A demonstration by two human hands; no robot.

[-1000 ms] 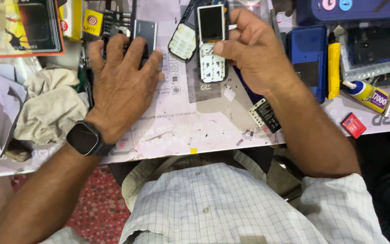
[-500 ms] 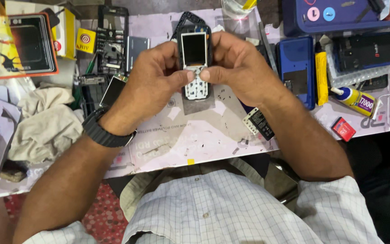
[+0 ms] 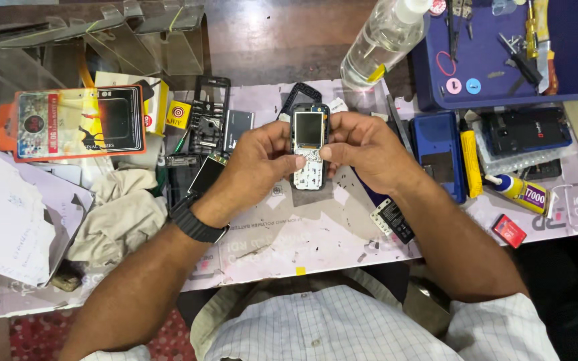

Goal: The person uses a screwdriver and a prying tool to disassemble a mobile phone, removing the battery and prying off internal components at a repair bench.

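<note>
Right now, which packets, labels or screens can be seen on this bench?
Phone screen: small dark rectangle, held between both hands.
Blister pack: far left, flat, orange-edged with a black panel.
Glue tube: right, lying down, yellow label.
Small box: beside the pack, yellow with a round mark.

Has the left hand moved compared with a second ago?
Yes. The left hand has left the work mat and risen to grip the small phone together with the right hand.

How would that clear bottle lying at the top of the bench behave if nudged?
The clear bottle lies on its side and looks round, so it would likely roll rather than slide. It seems to hold clear liquid, so probably fairly heavy and apt to slosh. The blue tray beside it might stop a roll to that side.
</note>
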